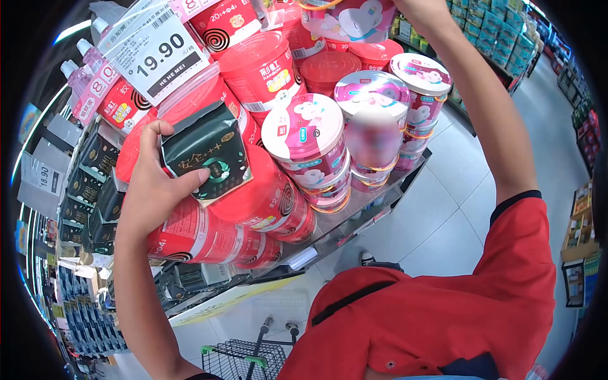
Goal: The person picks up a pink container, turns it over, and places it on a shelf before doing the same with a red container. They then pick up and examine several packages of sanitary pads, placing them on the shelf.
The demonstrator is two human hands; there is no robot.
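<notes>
The dark green packet (201,140), grasped by the left hand (154,193) against the red tubs (250,190), is best pinched lightly to avoid creasing; the right hand's (423,9) hold cannot be told.

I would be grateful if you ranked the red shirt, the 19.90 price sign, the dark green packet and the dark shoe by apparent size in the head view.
1. Red shirt
2. 19.90 price sign and dark green packet: too alike to rank
3. Dark shoe
</notes>
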